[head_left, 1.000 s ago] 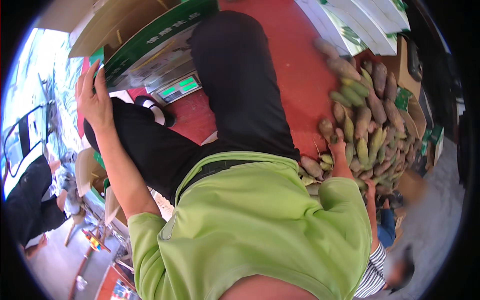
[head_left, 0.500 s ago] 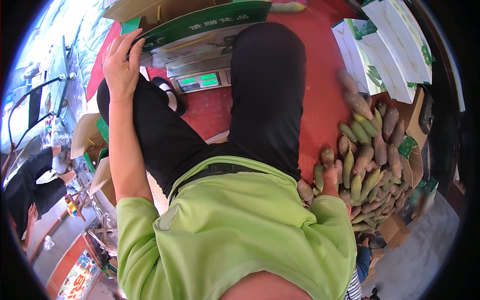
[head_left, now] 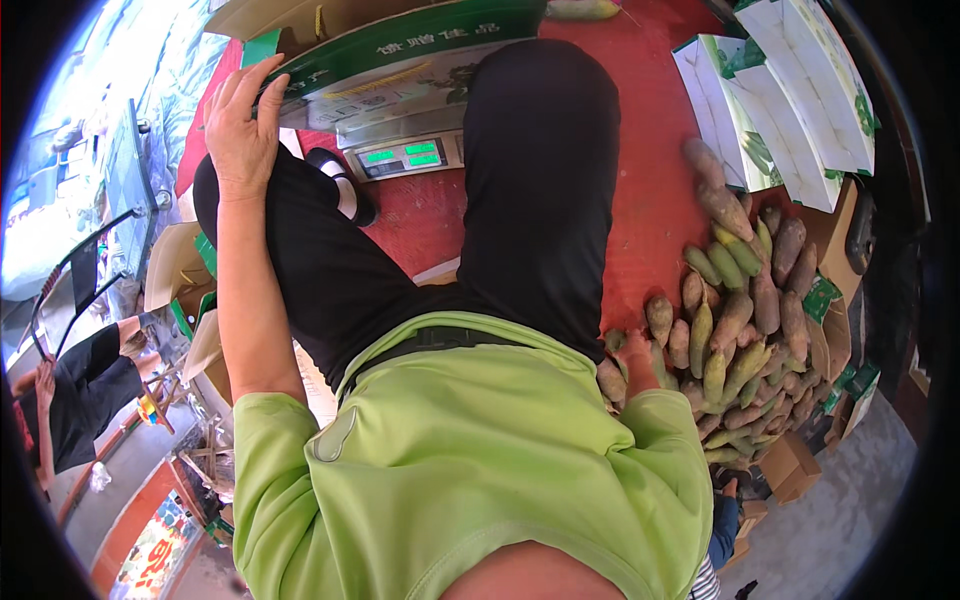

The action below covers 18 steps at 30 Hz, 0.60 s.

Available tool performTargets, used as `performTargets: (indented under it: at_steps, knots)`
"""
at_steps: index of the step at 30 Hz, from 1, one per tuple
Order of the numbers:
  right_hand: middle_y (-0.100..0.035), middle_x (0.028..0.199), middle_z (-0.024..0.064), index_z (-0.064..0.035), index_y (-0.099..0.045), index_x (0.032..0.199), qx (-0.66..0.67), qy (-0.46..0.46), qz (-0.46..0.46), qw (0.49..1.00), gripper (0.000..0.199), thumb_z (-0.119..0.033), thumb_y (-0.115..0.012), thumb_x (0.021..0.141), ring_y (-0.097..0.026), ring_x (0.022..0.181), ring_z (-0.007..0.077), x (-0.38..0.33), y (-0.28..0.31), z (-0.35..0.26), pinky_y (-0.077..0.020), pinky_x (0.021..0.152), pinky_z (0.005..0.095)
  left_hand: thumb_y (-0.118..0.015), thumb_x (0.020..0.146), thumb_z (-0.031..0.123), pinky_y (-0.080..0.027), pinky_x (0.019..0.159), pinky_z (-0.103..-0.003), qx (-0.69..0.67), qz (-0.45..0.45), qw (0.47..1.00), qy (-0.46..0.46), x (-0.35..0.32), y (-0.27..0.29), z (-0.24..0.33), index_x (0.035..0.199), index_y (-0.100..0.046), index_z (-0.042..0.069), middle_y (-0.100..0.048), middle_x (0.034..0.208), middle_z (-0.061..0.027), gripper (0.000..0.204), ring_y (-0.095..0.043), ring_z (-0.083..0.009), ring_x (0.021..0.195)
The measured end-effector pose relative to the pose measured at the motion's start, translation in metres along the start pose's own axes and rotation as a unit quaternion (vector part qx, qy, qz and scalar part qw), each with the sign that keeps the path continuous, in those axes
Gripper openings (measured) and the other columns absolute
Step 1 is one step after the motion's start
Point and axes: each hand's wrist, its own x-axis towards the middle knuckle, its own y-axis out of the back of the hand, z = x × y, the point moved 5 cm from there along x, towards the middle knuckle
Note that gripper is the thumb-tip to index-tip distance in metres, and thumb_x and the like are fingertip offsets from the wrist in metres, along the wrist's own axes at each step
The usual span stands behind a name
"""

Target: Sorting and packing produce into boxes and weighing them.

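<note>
My left hand (head_left: 240, 135) grips the near left corner of an open cardboard box (head_left: 400, 85), thumb on its green and white front panel. The box sits on a digital scale (head_left: 408, 158) with lit green displays, beyond my knees. Low on the right, my right hand (head_left: 635, 352) is closed beside my thigh at the near edge of a heap of long radishes (head_left: 735, 315), green and purplish-brown. A small greenish radish (head_left: 614, 341) shows at its fingertips; my forearm and sleeve hide part of the grip.
White and green boxes (head_left: 790, 95) stand at the far right, behind the heap. A single radish (head_left: 582, 10) lies on the red floor covering (head_left: 655, 200) at the top. Open cartons (head_left: 185, 275) are on the left. Another person (head_left: 85, 390) is at the far left, beside a black metal frame.
My right hand has moved a little left, away from the heap, with the greenish radish at its fingertips. My left hand stays on the box. The person at far left has shifted.
</note>
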Motion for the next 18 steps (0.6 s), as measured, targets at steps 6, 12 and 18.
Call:
performTargets:
  at_steps: [6,12,18]
  knots:
    - [-0.049,0.135,0.0032,-0.0228,-0.048,0.125,-0.126,0.077,0.012,0.989,0.047,-0.026,-0.065,0.082,-0.043,0.129,0.0274,-0.049,0.014,-0.049,-0.0448,0.096,0.0483,-0.063,0.088,0.028,-0.044,0.085,-0.037,0.015,-0.007,1.000,-0.004,0.001,0.000,-0.001,0.105,-0.069,0.013,-0.067,0.095,-0.0058,0.023,-0.062,-0.0253,0.092]
    - [-0.056,0.125,0.0060,-0.0204,-0.048,0.124,-0.100,0.109,0.044,0.988,0.060,-0.026,-0.077,0.071,-0.047,0.124,0.0289,-0.012,-0.024,-0.043,-0.0434,0.096,0.0453,-0.063,0.088,0.029,-0.044,0.085,-0.037,0.024,0.000,1.000,-0.008,0.001,-0.001,0.000,0.104,-0.069,0.014,-0.067,0.096,-0.0049,0.023,-0.062,-0.0244,0.092]
    - [-0.058,0.119,0.0134,-0.0178,-0.048,0.122,0.162,0.190,0.157,0.956,0.047,0.006,-0.056,0.082,-0.062,0.102,0.0308,-0.014,0.036,-0.072,-0.0503,0.080,0.0413,-0.064,0.087,0.029,-0.043,0.086,-0.036,0.028,-0.004,1.000,-0.001,0.000,0.003,0.001,0.104,-0.069,0.014,-0.067,0.096,-0.0041,0.023,-0.062,-0.0229,0.093]
